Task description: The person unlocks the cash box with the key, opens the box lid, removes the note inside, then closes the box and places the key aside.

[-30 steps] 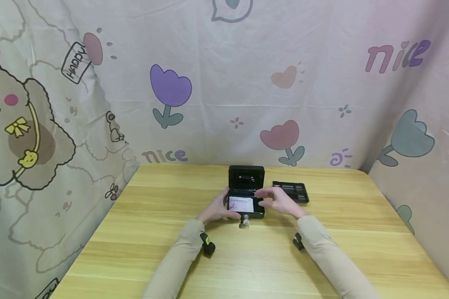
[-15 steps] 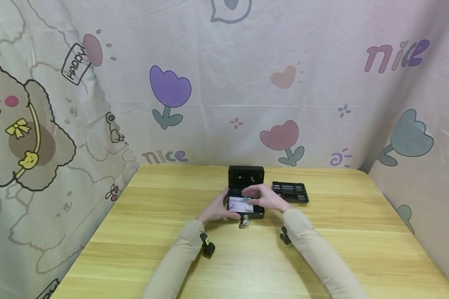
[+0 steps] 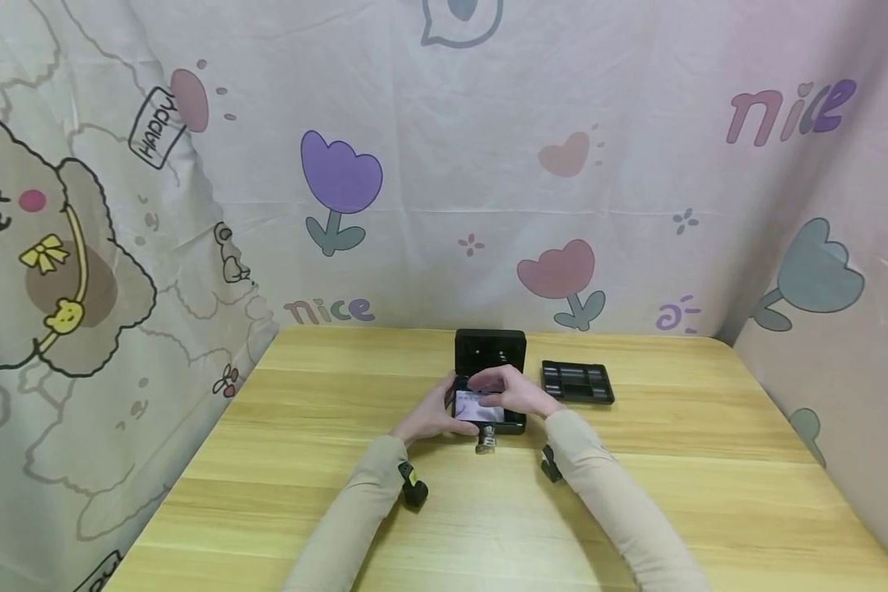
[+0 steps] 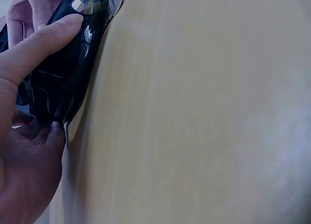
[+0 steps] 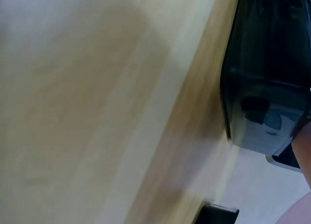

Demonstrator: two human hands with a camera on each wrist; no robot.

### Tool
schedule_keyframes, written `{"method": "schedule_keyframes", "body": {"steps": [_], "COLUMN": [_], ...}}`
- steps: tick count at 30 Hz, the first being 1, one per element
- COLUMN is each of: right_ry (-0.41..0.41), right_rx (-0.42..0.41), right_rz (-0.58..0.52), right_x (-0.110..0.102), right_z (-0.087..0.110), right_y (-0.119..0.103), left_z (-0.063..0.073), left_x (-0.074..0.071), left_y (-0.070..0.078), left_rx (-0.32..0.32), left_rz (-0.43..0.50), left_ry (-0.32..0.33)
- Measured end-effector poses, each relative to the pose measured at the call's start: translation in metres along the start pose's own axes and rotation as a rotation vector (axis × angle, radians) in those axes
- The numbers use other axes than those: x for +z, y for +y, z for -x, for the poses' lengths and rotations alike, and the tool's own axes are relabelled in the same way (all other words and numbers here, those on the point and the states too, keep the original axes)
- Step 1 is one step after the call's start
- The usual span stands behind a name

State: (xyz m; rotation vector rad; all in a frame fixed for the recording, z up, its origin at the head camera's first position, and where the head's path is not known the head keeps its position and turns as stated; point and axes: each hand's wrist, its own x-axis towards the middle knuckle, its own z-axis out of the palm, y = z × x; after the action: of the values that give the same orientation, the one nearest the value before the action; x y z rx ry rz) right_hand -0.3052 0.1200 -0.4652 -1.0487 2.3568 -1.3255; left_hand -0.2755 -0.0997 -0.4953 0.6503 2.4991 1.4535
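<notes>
A black cash box (image 3: 515, 427) stands with its lid (image 3: 490, 347) raised on the wooden table. Inside lies a pale, printed slip of paper (image 3: 481, 409), perhaps a banknote. My left hand (image 3: 429, 418) grips the box's left side; in the left wrist view its thumb (image 4: 51, 37) presses the front by a silver lock (image 4: 87, 3). Keys (image 3: 486, 441) hang at the front. My right hand (image 3: 514, 393) reaches over the box, its fingers and thumb apart above the paper. Its fingertips' contact with the paper cannot be made out. The right wrist view mainly shows the box's glossy side (image 5: 272, 73).
A black compartment tray (image 3: 594, 385) lies on the table (image 3: 340, 378) to the right of the box. A patterned cloth (image 3: 429, 164) hangs behind the table and along both sides. Small wrist cameras (image 3: 414, 493) sit under the sleeves.
My right hand has moved left, from the box's right edge to over the paper, uncovering the tray. My left hand keeps its grip on the box.
</notes>
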Motion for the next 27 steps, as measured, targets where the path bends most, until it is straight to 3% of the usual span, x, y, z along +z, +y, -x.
{"method": "schedule_keyframes", "body": {"steps": [6, 14, 27], "right_ry": [0.000, 0.027, 0.004], "right_rx": [0.031, 0.068, 0.080], "right_rz": [0.038, 0.113, 0.122], "right_x": [0.0022, 0.0052, 0.0082], "right_z": [-0.0031, -0.0048, -0.0034], "right_y": [0.0010, 0.0014, 0.0005], "left_z": [-0.0007, 0.0000, 0.0029], "left_x": [0.0006, 0.0006, 0.0000], "left_y": [-0.0006, -0.0017, 0.0012], "left_rx": [0.026, 0.006, -0.032], "left_rz": [0.005, 0.017, -0.006], "left_ry": [-0.006, 0.001, -0.003]}}
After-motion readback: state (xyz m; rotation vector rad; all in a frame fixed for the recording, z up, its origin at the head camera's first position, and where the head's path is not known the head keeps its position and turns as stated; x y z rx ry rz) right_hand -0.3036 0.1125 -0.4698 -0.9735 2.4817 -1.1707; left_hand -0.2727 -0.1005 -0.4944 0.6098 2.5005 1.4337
